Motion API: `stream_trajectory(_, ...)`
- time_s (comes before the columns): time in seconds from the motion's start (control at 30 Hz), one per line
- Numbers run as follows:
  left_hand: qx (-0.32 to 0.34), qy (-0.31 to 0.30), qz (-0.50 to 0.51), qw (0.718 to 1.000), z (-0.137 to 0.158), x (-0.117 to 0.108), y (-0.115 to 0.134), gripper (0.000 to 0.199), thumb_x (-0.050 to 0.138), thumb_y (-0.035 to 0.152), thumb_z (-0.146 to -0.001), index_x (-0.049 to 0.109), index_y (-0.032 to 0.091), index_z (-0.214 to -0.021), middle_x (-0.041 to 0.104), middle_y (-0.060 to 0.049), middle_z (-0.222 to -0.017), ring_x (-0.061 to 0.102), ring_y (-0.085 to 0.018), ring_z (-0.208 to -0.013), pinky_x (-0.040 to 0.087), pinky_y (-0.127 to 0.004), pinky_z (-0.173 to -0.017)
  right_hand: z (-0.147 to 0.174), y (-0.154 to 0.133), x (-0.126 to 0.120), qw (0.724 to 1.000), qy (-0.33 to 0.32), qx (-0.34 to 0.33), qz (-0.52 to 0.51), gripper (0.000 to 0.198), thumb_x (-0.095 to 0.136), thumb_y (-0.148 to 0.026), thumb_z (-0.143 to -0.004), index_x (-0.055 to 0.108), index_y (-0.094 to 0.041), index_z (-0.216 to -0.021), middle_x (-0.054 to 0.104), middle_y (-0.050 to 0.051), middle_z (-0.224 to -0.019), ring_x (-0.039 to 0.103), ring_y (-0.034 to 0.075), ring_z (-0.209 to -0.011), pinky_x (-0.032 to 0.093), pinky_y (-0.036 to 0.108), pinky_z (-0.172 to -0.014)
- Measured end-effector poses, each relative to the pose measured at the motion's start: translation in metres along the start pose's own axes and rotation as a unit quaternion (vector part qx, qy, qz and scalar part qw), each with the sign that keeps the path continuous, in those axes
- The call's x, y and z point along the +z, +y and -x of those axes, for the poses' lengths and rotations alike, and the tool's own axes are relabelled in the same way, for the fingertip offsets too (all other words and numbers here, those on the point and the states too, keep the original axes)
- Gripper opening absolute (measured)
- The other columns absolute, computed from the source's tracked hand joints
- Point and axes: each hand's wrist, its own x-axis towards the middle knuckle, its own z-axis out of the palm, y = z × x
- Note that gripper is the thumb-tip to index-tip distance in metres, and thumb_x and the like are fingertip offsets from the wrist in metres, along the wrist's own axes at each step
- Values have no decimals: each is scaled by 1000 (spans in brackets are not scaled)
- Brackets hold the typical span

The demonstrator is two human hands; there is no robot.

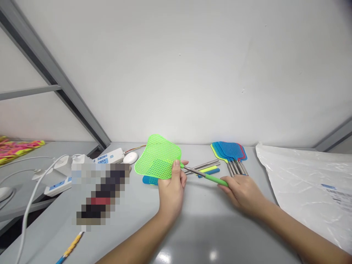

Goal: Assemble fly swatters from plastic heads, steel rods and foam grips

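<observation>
A bright green fly swatter [158, 156] with a metal shaft and a green grip is held across both hands above the table. My left hand [173, 183] is closed around the neck, just where the mesh head meets the shaft. My right hand [243, 190] grips the end of the green handle. Behind and below it lies a blue swatter head [150, 180], partly hidden. Metal shafts [210, 165] with a yellow grip [208, 169] and a blue grip [211, 172] lie behind the held shaft. Beyond my right hand rests a fanned stack of swatters [231, 150], mostly blue.
A white plastic bag [305, 176] covers the right side of the grey table [209, 227]. To the left are power strips [110, 157], a round white device [130, 158], cables and a pixelated object [101, 194]. Pink and yellow fabric [20, 148] lies far left.
</observation>
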Motion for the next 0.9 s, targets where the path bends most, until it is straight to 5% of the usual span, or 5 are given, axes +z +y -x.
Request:
stream_trajectory(0.3, -17, -89, 18, 996, 6, 0, 9, 41, 49, 52, -89, 65, 15, -97, 41, 5, -49, 34, -8, -46, 27, -21, -46, -6, -9, -2, 998, 13, -45, -36, 27, 39, -28, -95, 56, -17, -78, 55, 1, -59, 44, 15, -52, 23, 29, -54)
stream_trajectory(0.67, -83, -184, 37, 979, -12, -4, -12, 35, 53, 45, -88, 68, 19, -106, 50, 1, -75, 41, -7, -55, 35, -24, -60, -3, -11, -4, 997, 30, 0, -74, 21, 42, -25, -93, 51, -18, -110, 60, -2, -66, 54, 15, -58, 33, 27, -57)
stream_trajectory(0.9, -140, -135, 80, 978, -16, -3, -17, 33, 64, 44, -81, 70, 16, -96, 39, 5, -55, 36, -9, -57, 35, -22, -63, -3, -16, -3, 997, 26, 14, -69, 24, 45, -25, -91, 50, -20, -114, 63, -1, -72, 57, 16, -61, 36, 28, -60)
